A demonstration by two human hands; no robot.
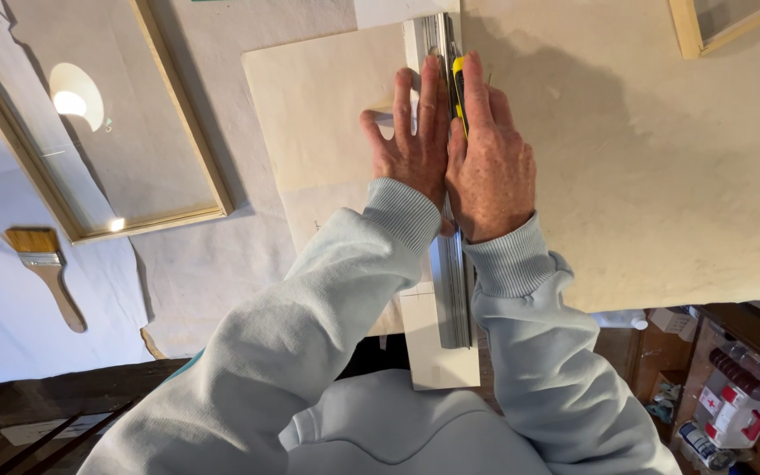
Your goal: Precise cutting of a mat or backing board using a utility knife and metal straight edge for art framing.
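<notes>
A long grey metal straightedge point(452, 290), running from six to twelve o'clock over a pale beige sheet point(323, 114), is pinned flat by the spread left hand point(411, 145), seemingly as a guide for the yellow utility knife point(458, 88) gripped by the right hand point(490, 163) against its edge.

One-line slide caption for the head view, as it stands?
Left hand presses a metal ruler onto pale sheet; right hand runs a yellow utility knife along its edge.

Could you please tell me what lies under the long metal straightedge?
Under the long metal straightedge lies a pale sheet of thin board, pressed by the left hand. The strip directly beneath the straightedge is covered.
</notes>
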